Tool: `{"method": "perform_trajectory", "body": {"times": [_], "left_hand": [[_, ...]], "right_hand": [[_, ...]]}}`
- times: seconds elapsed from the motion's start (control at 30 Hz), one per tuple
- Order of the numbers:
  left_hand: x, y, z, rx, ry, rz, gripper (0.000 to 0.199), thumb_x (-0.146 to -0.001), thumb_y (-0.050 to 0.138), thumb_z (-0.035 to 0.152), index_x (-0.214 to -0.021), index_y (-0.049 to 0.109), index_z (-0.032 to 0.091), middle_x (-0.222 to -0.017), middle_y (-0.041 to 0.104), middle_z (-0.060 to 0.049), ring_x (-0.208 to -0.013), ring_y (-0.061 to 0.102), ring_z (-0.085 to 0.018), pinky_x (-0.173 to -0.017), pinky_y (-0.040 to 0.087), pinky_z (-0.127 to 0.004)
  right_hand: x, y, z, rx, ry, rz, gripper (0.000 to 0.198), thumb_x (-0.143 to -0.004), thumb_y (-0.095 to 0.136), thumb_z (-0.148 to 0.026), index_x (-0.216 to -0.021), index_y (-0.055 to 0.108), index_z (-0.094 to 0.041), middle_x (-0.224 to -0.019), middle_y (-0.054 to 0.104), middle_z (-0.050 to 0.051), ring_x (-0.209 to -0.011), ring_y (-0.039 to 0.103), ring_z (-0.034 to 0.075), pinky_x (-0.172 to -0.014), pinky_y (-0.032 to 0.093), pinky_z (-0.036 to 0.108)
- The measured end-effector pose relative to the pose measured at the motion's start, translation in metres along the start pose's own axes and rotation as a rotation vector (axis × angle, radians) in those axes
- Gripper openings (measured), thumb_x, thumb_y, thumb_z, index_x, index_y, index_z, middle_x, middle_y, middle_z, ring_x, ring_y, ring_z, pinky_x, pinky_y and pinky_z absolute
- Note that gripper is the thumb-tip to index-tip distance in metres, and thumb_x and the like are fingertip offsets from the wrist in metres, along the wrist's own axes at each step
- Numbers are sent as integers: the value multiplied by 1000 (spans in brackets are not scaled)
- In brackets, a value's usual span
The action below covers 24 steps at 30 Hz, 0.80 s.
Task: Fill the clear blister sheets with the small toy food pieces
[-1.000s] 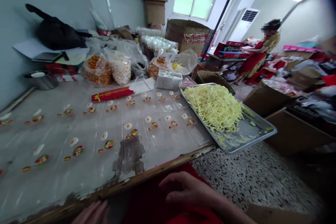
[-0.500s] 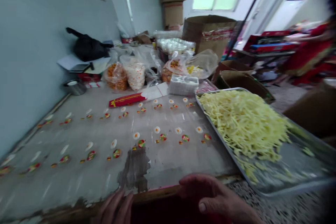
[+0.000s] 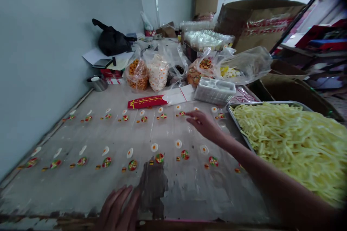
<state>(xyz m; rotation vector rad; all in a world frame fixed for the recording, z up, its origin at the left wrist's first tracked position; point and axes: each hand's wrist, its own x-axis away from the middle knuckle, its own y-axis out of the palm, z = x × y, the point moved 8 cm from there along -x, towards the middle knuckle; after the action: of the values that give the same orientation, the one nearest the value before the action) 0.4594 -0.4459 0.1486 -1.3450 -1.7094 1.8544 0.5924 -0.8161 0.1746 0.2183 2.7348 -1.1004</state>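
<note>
My left hand rests at the table's front edge, fingers stretched out and nothing in them. Over the far part of the table, my right hand reaches leftward with fingers slightly apart; I see nothing held. Its fingertips are close to a small round red-and-green pizza-like piece in the far row. Two rows of small food-shaped pieces lie across the grey table: fried-egg shapes, pizza-like rounds and tiny burger shapes. Whether they are loose or printed on clear film, I cannot tell.
A metal tray heaped with pale yellow strips stands at right. Behind lie a red-and-white carton, a clear plastic tray stack, filled bags, a metal cup and a cardboard box.
My right hand has gone from the table's front edge forward over the far row. My left hand remains at the front edge. The view has turned right and downward.
</note>
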Motion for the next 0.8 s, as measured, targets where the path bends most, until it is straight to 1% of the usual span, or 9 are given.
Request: {"method": "perform_trajectory", "body": {"times": [0.1,0.17,0.23,0.3,0.37,0.47,0.6,0.7,0.8], "left_hand": [[-6,1,-13,51,-127,16,37,-88,61,11,-121,71,25,-124,71,-8,-117,65,-26,-111,45,-47],[-2,-3,-21,58,-160,51,40,-88,62,11,-125,69,25,-124,71,-7,-116,66,-25,-113,43,-47],[9,-6,-30,53,-198,57,39,-89,61,12,-125,69,25,-124,71,-7,-116,66,-24,-115,41,-46],[23,-9,-36,32,-232,59,37,-89,61,11,-123,70,25,-122,72,-7,-116,65,-23,-116,40,-45],[35,-10,-35,-4,-224,53,36,-88,64,12,-122,71,24,-121,72,-7,-115,65,-23,-116,39,-43],[40,-11,-24,-44,-204,34,36,-87,68,12,-122,71,22,-119,72,-7,-114,65,-23,-116,38,-42],[25,-18,-13,-37,-260,54,35,-87,71,13,-121,71,22,-116,73,-6,-113,65,-23,-115,39,-45],[16,-34,-14,-57,-288,96,38,-85,76,17,-122,69,20,-115,73,-7,-112,65,-23,-114,40,-47],[20,-47,-17,-120,-280,93,39,-85,77,19,-123,68,18,-114,73,-8,-110,65,-24,-113,41,-46]], "right_hand": [[-75,24,28,257,-34,-33,42,-103,51,-30,-137,57,-6,-138,58,19,-127,53,28,-111,38,42],[-103,43,48,380,3,-108,48,-106,47,-32,-145,48,-5,-144,53,21,-134,47,30,-112,34,43],[-113,61,63,443,32,-207,46,-108,41,-36,-142,51,-6,-140,58,21,-130,51,29,-110,36,43],[-112,73,73,467,24,-278,45,-109,37,-39,-133,59,-8,-130,65,18,-123,57,28,-107,38,41],[-106,77,78,482,-2,-291,45,-108,37,-42,-132,61,-10,-130,66,17,-121,58,28,-107,38,42],[-102,77,84,500,-17,-233,50,-107,36,-44,-140,55,-13,-141,59,17,-128,55,30,-110,37,43],[-105,80,71,496,-80,-115,53,-106,35,-50,-139,57,-14,-137,62,16,-126,57,31,-110,39,44],[-106,90,45,534,-176,-92,54,-105,35,-52,-137,59,-16,-134,64,15,-124,57,33,-107,41,50],[-96,86,10,556,-288,-24,54,-105,33,-52,-137,59,-16,-138,60,15,-128,53,35,-106,42,52]]}}
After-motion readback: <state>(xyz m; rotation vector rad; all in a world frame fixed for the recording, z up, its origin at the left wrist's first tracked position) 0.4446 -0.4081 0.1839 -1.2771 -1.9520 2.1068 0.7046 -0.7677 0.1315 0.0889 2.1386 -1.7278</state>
